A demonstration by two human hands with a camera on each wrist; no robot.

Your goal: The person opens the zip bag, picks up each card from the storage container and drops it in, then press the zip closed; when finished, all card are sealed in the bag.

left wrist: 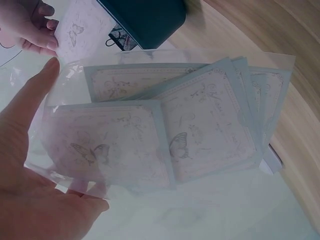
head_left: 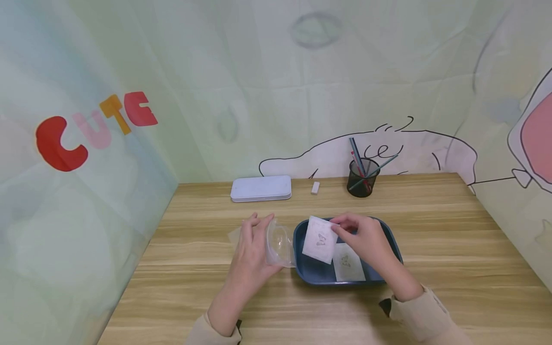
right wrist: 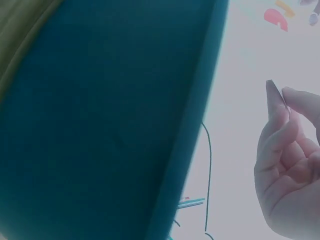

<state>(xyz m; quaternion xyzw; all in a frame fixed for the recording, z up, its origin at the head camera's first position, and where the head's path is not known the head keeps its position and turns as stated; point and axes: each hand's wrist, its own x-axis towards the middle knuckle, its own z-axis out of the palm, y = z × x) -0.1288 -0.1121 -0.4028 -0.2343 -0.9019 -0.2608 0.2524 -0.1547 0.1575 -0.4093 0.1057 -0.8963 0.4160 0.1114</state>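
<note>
My left hand [head_left: 252,251] holds a clear plastic bag [head_left: 280,245], its mouth spread towards the tray. Through the bag in the left wrist view show several butterfly-print cards [left wrist: 115,142] with pale blue-grey edges, fanned over one another. Between thumb and fingers, my right hand [head_left: 364,239] pinches a white square card [head_left: 318,239] by its right edge, tilted above the blue tray [head_left: 307,274]. A second butterfly card [head_left: 350,268] lies inside the tray. In the right wrist view the pinched card is hidden apart from perhaps a thin edge at the fingertips [right wrist: 276,97].
Along the back of the wooden table [head_left: 185,297] stand a whitish flat case [head_left: 261,188], a small white eraser [head_left: 316,188] and a black mesh pen cup [head_left: 361,188] with several pencils. A printed cloth [head_left: 224,96] hangs behind and beside the table.
</note>
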